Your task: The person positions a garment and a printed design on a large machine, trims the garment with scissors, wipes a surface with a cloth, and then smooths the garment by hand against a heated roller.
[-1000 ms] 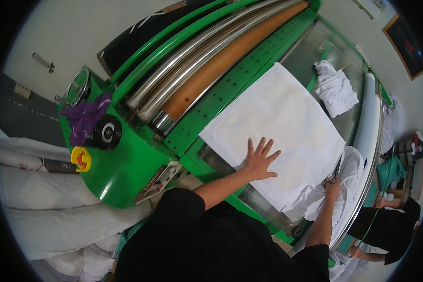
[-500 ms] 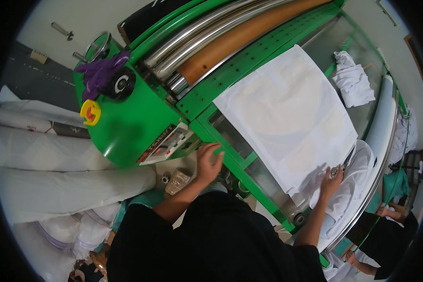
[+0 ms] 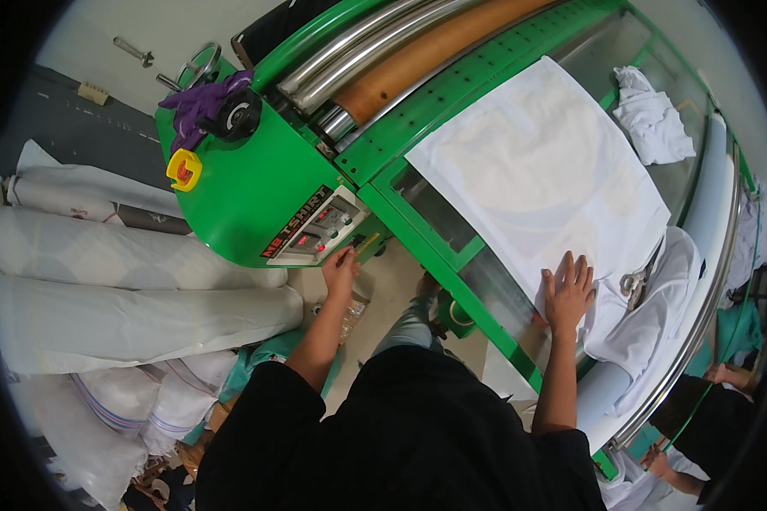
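Observation:
A white cloth sheet (image 3: pixel 537 170) lies flat on the glass feed table of a green roller machine (image 3: pixel 256 187). My right hand (image 3: pixel 568 289) rests flat on the sheet's near edge, fingers spread. My left hand (image 3: pixel 341 268) reaches to the small control panel (image 3: pixel 324 230) on the machine's green end housing, fingertips at its lower edge, holding nothing. Steel and orange rollers (image 3: pixel 400 60) run along the far side of the sheet.
White fabric rolls (image 3: pixel 119 281) lie stacked on the floor at left. A purple glove (image 3: pixel 198 98) and a yellow-and-red stop button (image 3: pixel 184 169) sit on the housing. Crumpled white cloth (image 3: pixel 652 115) lies far right; more garments (image 3: pixel 648 332) pile near my right hand. Another person (image 3: pixel 716 409) stands at lower right.
My left hand left the sheet, swung left and came to the control panel. My right hand moved from the garment pile onto the sheet's near edge. The view shifted left.

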Demonstrator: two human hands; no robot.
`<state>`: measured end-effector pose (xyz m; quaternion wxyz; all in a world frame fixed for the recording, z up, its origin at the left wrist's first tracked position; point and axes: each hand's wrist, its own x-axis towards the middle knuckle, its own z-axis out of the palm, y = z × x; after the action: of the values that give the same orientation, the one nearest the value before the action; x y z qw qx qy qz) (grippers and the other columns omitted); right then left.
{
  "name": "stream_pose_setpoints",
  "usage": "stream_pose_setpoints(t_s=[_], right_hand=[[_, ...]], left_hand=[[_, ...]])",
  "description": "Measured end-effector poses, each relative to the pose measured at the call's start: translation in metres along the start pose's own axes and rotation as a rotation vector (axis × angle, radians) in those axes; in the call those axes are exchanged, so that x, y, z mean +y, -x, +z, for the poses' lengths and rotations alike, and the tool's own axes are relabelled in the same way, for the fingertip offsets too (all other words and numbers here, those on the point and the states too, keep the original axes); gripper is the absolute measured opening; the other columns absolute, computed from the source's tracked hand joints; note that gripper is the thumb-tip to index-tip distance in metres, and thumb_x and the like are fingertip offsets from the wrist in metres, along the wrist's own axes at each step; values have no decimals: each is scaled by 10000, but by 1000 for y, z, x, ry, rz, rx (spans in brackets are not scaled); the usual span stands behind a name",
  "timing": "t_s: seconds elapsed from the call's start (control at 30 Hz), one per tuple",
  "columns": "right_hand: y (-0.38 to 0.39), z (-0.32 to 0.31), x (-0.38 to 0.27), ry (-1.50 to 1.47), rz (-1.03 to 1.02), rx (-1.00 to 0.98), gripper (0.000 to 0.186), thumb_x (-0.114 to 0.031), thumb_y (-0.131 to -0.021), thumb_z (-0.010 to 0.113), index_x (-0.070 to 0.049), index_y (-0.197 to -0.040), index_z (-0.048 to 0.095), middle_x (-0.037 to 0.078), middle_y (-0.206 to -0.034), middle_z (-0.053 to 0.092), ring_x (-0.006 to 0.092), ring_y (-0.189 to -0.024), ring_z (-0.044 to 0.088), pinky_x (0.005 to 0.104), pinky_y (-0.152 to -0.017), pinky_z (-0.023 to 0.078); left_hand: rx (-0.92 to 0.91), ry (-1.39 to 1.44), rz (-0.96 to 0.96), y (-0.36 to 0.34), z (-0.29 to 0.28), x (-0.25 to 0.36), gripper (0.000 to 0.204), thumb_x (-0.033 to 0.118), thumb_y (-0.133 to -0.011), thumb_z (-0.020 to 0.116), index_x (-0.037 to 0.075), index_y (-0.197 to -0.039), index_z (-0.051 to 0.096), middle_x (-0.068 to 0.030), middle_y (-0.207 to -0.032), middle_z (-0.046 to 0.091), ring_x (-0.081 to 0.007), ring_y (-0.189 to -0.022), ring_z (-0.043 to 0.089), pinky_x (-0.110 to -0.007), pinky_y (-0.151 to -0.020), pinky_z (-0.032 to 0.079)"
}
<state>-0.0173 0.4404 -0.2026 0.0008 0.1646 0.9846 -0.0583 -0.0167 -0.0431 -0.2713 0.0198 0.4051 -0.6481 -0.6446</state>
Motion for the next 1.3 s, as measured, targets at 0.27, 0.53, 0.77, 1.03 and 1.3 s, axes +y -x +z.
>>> stream_pose_setpoints(t_s=[0.27,0.53,0.77,1.03,1.3], right_hand=[[11,18,28,-57,8,100,765,-644,-953,619,-261,-1597,463,103,-1693,357,363,-1585,270,711,-1192,231],[11,14,25,-88,70,90,772,-632,-920,667,-234,-1563,513,82,-1687,383,360,-1584,280,738,-1186,200],[11,15,25,-101,70,103,760,-624,-912,682,-228,-1544,536,81,-1676,404,357,-1576,294,715,-1180,214],[12,9,21,-90,80,91,769,-646,-917,664,-222,-1545,531,88,-1675,403,358,-1574,296,708,-1178,220],[12,12,23,-77,70,105,781,-673,-918,643,-222,-1545,531,78,-1678,403,354,-1575,292,705,-1190,195]], left_hand=[[-100,312,-171,-36,0,37,479,263,-997,730,35,-1395,590,-114,-1329,638,-267,-1165,640,-430,-945,545],[-51,525,-391,-104,17,52,538,276,-980,723,1,-1406,545,-127,-1392,577,-306,-1249,608,-525,-1058,523],[-25,512,-358,-115,15,35,435,246,-986,704,7,-1326,575,-116,-1324,617,-295,-1206,640,-515,-998,556],[-5,530,-346,-110,15,43,296,223,-1022,640,15,-1231,619,-110,-1238,668,-281,-1132,682,-500,-934,587],[-24,515,-304,-109,15,40,302,230,-1026,629,12,-1234,616,-118,-1233,676,-279,-1127,687,-508,-924,590]])
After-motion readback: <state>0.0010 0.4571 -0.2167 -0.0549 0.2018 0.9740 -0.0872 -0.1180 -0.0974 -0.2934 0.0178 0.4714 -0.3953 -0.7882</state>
